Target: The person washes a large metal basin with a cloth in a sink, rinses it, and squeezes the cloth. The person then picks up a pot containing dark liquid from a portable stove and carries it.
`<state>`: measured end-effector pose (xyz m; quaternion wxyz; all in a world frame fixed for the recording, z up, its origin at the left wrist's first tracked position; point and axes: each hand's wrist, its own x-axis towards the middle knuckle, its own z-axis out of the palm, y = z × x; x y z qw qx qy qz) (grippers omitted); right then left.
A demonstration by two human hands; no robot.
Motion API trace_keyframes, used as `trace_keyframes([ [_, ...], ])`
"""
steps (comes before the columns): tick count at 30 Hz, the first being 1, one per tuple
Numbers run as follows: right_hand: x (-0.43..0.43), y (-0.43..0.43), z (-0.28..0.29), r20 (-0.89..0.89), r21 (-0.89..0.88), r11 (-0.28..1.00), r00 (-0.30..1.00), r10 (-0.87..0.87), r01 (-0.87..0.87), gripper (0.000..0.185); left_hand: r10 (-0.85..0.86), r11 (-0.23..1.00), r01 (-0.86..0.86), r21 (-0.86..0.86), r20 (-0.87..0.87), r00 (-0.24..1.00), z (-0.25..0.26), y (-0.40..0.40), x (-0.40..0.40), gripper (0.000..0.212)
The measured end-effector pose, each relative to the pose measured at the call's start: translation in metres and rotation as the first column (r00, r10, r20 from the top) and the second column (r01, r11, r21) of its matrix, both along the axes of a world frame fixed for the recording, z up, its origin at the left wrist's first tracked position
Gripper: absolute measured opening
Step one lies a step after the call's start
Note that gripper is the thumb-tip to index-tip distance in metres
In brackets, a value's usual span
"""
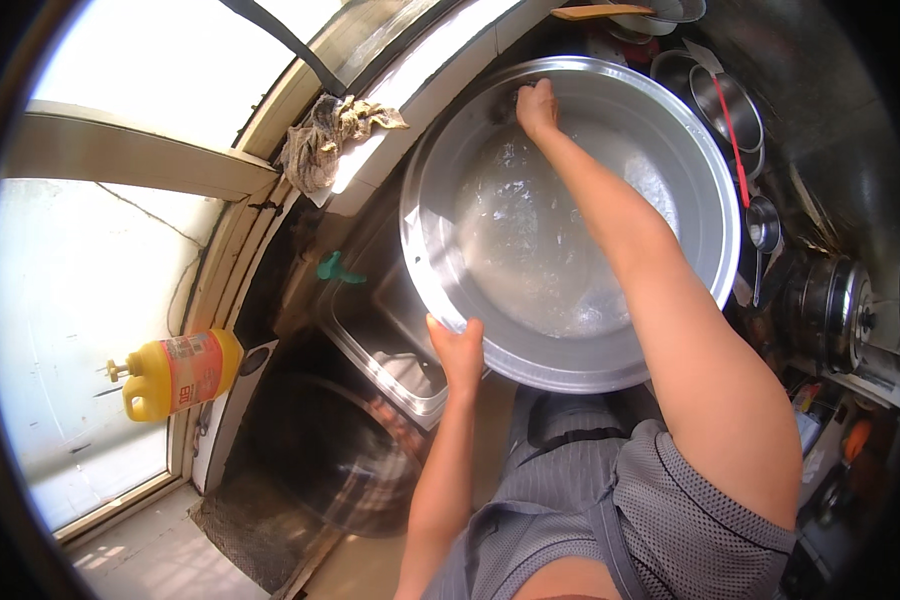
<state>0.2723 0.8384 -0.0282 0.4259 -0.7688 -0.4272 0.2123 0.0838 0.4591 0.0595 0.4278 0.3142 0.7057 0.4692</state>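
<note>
A large round aluminium basin (690, 300) is tilted in front of me, with a wet, shiny bottom and thin, cloudy water inside. My left hand (459, 352) grips its near-left rim, thumb over the edge. My right arm reaches across the basin. Inside the far wall, my right hand (538, 107) has its fingers curled against the metal. A small dark patch shows by those fingertips; whether it is a scrubber or a reflection I cannot tell.
A steel sink (412, 397) lies beneath the basin's left side, near a green tap handle (337, 268). On the sill are a crumpled rag (315, 146) and a yellow pump bottle (184, 373). Steel bowls (727, 112), a red-handled spatula (731, 135) and a lidded pot (832, 311) stand right.
</note>
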Motion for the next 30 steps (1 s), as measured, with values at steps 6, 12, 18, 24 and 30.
trace_keyframes([
  [6, 0.075, -0.093, 0.006, 0.555, -0.278, 0.907, 0.718, 0.419, -0.315, 0.027, 0.029, 0.999, -0.03, 0.039, 0.036, 0.999, -0.005, -0.002, 0.0, 0.033],
  [12, -0.03, -0.107, -0.028, -0.027, -0.211, 0.802, 0.823, 0.567, -0.559, 0.033, 0.018, 0.997, -0.014, 0.072, -0.054, 0.998, -0.005, -0.001, -0.001, 0.03],
  [18, -0.135, -0.123, 0.009, -0.191, -0.026, 0.875, 0.862, 0.47, -0.483, 0.036, 0.009, 1.0, -0.009, -0.018, -0.013, 1.0, 0.0, 0.005, 0.0, 0.035],
  [24, -0.096, -0.28, 0.05, -0.237, 0.199, 0.308, 0.26, 0.936, -0.93, 0.019, 0.004, 0.999, -0.003, 0.049, -0.016, 1.0, 0.0, 0.003, -0.001, 0.032],
  [30, -0.138, -0.172, 0.043, 0.16, 0.074, 0.508, 0.513, 0.843, -0.858, 0.026, 0.018, 1.0, -0.018, -0.011, -0.022, 1.0, 0.007, 0.002, 0.001, 0.037],
])
